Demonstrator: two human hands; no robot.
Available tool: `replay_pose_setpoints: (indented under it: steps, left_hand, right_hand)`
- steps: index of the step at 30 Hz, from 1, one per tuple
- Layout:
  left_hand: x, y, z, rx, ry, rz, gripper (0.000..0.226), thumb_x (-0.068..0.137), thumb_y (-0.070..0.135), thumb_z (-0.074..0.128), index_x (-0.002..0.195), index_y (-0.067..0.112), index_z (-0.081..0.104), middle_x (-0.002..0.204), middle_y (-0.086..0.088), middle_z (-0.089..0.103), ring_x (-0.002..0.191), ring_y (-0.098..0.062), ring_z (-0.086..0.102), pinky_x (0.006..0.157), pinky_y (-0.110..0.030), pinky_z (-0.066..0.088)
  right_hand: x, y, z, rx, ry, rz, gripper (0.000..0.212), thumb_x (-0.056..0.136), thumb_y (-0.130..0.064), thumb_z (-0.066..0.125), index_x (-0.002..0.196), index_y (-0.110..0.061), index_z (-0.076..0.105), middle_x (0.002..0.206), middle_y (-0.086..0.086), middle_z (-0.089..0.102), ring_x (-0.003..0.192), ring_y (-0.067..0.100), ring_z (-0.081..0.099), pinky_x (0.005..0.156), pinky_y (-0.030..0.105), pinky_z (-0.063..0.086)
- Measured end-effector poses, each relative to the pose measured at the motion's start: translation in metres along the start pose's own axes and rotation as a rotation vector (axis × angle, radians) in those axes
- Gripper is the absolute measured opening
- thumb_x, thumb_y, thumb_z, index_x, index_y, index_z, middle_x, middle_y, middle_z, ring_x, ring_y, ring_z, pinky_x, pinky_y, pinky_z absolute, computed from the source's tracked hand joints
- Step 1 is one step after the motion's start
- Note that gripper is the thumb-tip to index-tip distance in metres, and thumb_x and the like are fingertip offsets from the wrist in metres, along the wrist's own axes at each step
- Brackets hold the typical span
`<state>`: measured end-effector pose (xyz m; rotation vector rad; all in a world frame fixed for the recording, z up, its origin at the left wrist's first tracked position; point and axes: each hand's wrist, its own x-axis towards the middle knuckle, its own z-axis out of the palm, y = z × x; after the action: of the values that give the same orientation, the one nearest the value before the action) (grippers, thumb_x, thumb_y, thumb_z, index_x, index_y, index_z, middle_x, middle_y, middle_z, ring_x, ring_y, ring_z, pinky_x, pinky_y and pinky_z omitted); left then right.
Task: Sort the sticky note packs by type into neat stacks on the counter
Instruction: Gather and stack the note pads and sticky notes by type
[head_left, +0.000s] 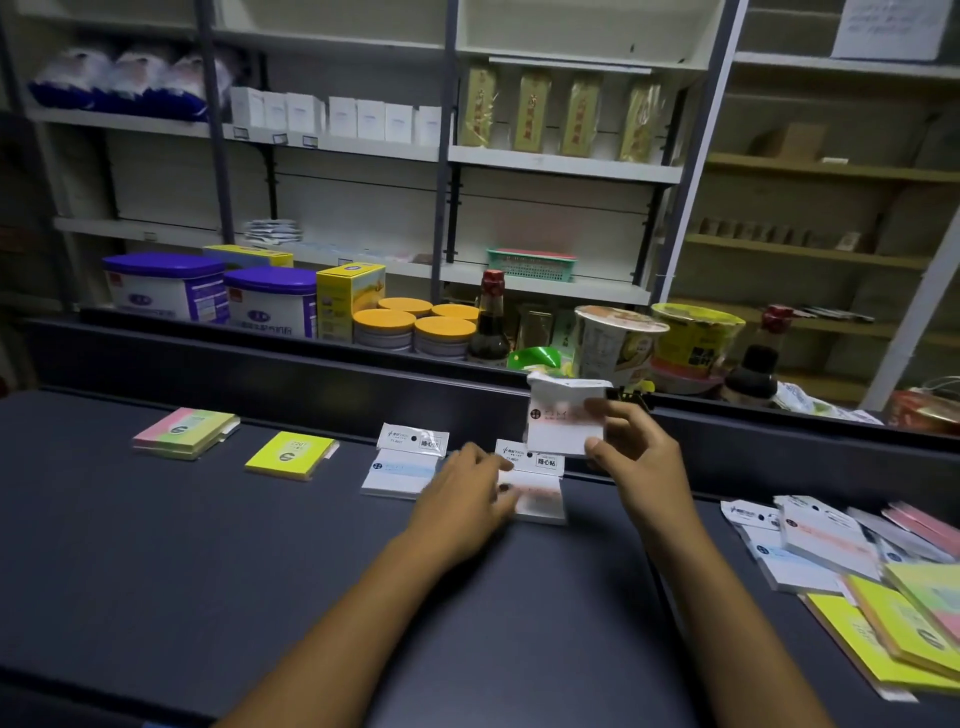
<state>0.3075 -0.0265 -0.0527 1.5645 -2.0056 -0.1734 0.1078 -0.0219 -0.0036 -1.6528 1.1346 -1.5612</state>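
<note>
The white pink-striped pack (540, 496) on the dark desk (208, 545) is half hidden by the flat-pressed left hand (470, 493); another white pack (563, 423) is pinched by the right hand (636, 449).

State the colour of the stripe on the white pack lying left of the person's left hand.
Light blue stripe on the white pack, seen in the head view.
</note>
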Motion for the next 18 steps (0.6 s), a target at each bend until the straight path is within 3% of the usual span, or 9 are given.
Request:
replay_pose_setpoints:
  steps: [3,6,12,15,18]
  left_hand:
    - [0.013,-0.01,-0.03,0.201,0.171,0.052,0.034,0.094,0.045,0.054,0.122,0.027,0.056,0.119,0.006,0.058,0.112,-0.016,0.056,0.09,-0.034,0.047]
    - [0.021,-0.028,-0.046,0.438,0.236,0.065,0.035,0.094,0.047,0.052,0.122,0.026,0.057,0.117,0.005,0.06,0.107,-0.017,0.058,0.086,-0.032,0.044]
    - [0.017,-0.039,-0.043,0.393,0.242,0.061,0.031,0.094,0.044,0.054,0.12,0.027,0.058,0.117,0.006,0.06,0.106,-0.015,0.057,0.085,-0.03,0.045]
    - [0.016,-0.04,-0.046,0.356,0.27,0.036,0.027,0.094,0.04,0.056,0.117,0.027,0.058,0.116,0.007,0.059,0.104,-0.015,0.057,0.084,-0.03,0.048]
    - [0.014,-0.04,-0.046,0.315,0.28,0.021,0.025,0.093,0.036,0.059,0.115,0.025,0.06,0.114,0.005,0.059,0.102,-0.017,0.057,0.081,-0.031,0.047]
  right_hand:
    - [-0.001,0.005,-0.001,-0.053,-0.01,0.046,0.036,0.088,0.003,0.066,0.114,-0.022,0.069,0.103,0.003,0.07,0.099,0.021,0.065,0.079,0.027,0.058]
    - [-0.002,0.009,0.003,-0.078,-0.018,0.103,0.033,0.086,0.004,0.066,0.109,-0.02,0.071,0.101,0.0,0.071,0.1,0.022,0.065,0.086,0.035,0.056]
    - [-0.001,0.021,0.013,-0.112,-0.092,0.224,0.031,0.085,-0.002,0.07,0.1,-0.03,0.072,0.104,-0.003,0.072,0.095,0.008,0.065,0.074,0.02,0.051]
    - [-0.002,0.026,0.018,-0.114,-0.104,0.275,0.031,0.084,0.002,0.069,0.1,-0.024,0.073,0.107,0.006,0.071,0.097,0.016,0.066,0.084,0.031,0.055]
    - [-0.004,0.029,0.019,-0.165,-0.13,0.308,0.029,0.085,-0.001,0.069,0.103,-0.023,0.074,0.106,0.006,0.07,0.101,0.019,0.067,0.089,0.033,0.055]
